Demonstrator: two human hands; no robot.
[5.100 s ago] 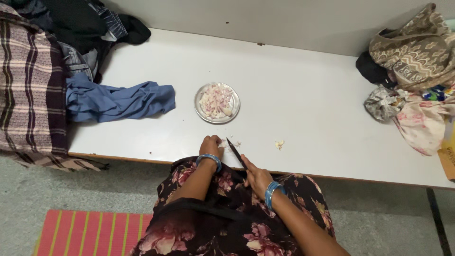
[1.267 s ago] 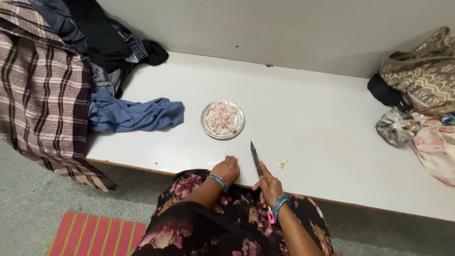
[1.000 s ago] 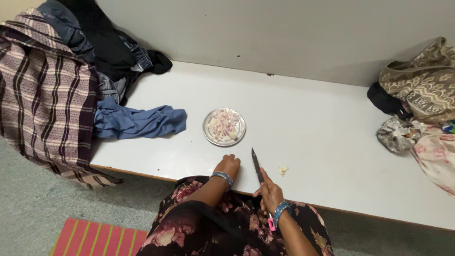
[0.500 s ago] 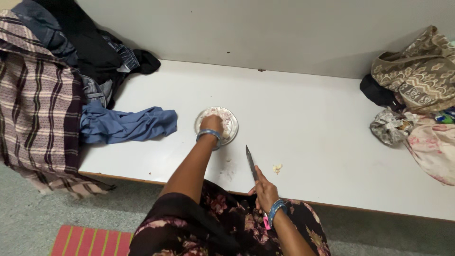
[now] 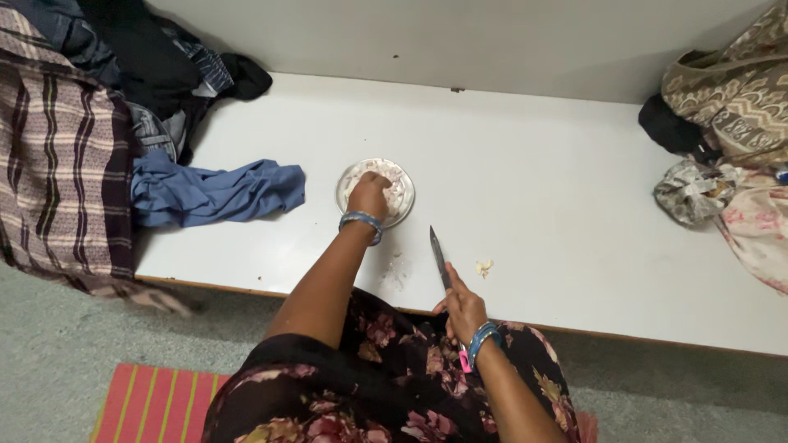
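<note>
White table (image 5: 574, 197), knife (image 5: 440, 259) tip away

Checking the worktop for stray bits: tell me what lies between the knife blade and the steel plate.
In the head view, a faint scatter of chopped bits lies on the white table between the knife and the plate; otherwise bare.

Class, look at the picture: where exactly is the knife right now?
In the head view, the knife is in the right hand, blade over the white table near its front edge, right of the steel plate.
</note>
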